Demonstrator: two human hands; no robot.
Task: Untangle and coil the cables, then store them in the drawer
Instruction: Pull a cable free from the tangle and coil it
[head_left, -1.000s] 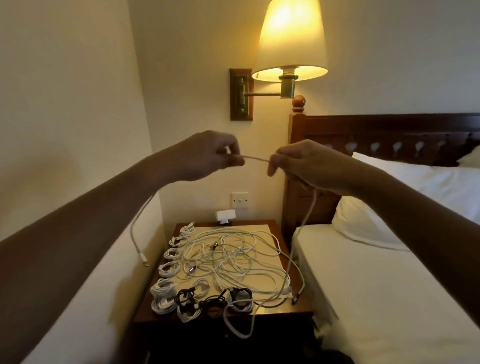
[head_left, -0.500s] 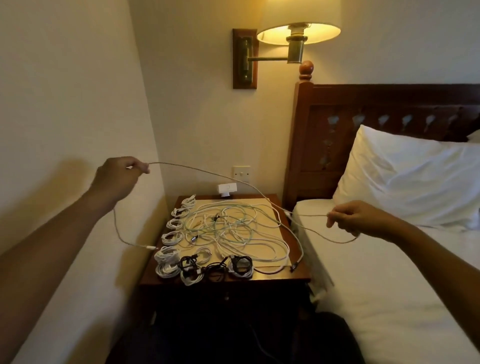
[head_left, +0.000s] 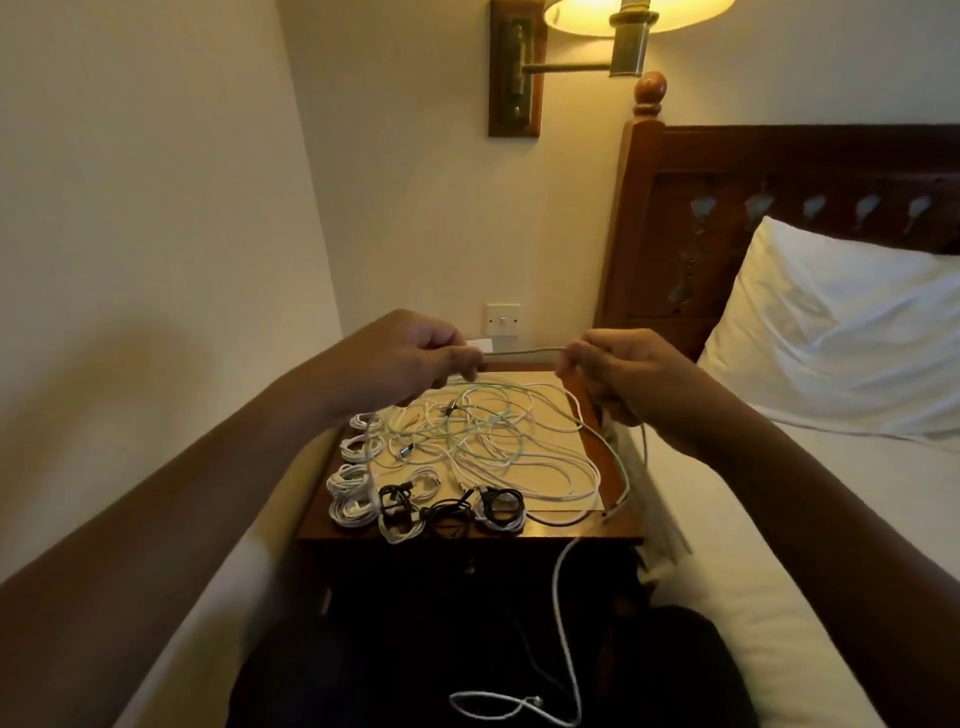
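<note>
Left hand (head_left: 410, 358): fingers (head_left: 460, 358) curled, thumb and forefinger pinching a thin white cable (head_left: 524, 351). Right hand (head_left: 628, 376): fingers (head_left: 574, 358) curled, pinching the same cable. A short span runs nearly straight between the two hands, raised above the back of the surface (head_left: 571, 402). Below the right hand a strand drops beside the right edge of the surface.

On the surface, under the hands: loose tangle (head_left: 488, 431) of white and pale green cables, spread over the middle and right. Along the left edge: a row of white coils (head_left: 353, 478), each apart from the next. At the front edge: black coils (head_left: 447, 512), touching one another. One white strand (head_left: 563, 623) hangs off the front edge and ends in a loop low in the view.

Surroundings: bed (head_left: 779, 519) touching the right side of the surface, pillow (head_left: 831, 332) against a dark wooden headboard (head_left: 779, 171). Wall switch (head_left: 503, 318) behind the hands, lit wall lamp (head_left: 628, 21) above.
</note>
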